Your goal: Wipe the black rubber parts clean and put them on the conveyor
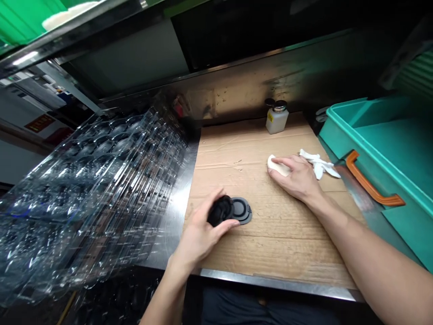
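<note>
My left hand [203,225] is wrapped round a black round part [220,211], low over the cardboard sheet [230,149]. Right beside that part, a flat grey disc-shaped piece [241,210] with a raised ring lies on the cardboard. My right hand [296,175] has its thumb and fingers on a small white pad [278,167] at the middle right of the sheet. White cloth-like scraps [320,164] lie just beyond the right hand.
Stacked clear plastic trays [111,180] fill the left side. A white bottle [277,119] with a dark metal top stands at the back. On the right is a teal bin [375,149] with an orange handle [372,183]. A metal shelf edge [101,40] crosses above.
</note>
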The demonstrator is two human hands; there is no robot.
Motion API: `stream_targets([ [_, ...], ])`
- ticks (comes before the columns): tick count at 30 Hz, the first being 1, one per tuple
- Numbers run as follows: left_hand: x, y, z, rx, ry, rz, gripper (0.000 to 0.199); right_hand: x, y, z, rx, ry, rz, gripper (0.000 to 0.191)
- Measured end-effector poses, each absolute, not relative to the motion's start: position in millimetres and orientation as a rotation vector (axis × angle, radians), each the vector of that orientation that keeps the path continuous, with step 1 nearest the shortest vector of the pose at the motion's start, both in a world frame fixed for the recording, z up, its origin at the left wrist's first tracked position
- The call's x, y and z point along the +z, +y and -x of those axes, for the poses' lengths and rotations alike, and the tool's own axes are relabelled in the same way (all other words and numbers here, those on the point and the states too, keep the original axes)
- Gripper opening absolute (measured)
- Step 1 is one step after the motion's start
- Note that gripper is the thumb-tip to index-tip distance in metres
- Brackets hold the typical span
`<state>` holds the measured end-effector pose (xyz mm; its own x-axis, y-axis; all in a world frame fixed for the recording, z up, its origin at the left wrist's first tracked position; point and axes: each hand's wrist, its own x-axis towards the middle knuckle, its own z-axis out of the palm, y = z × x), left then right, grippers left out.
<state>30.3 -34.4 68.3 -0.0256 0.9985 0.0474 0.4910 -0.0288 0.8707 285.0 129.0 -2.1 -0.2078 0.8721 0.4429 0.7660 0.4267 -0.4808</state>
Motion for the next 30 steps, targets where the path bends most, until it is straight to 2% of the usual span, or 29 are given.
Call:
stream_targets([
  [3,71,-50,-27,1.239,1.309,-0.956,0.071,-3,128,-285,0.239,-2.008,1.378,0.034],
  [8,67,-68,-28,1.256,1.025,-0.356,0.064,-5,127,-287,0.249,-2.003,1.360,0.033],
  [19,68,-71,-32,1.311,0.822,-0.265,0.054,-1,126,-286,0.218,-2.024,1.371,0.031],
  [30,64,-67,-34,1.277,0.911,-0.285,0.054,-4,128,-287,0.233,-2.018,1.344,0.033],
])
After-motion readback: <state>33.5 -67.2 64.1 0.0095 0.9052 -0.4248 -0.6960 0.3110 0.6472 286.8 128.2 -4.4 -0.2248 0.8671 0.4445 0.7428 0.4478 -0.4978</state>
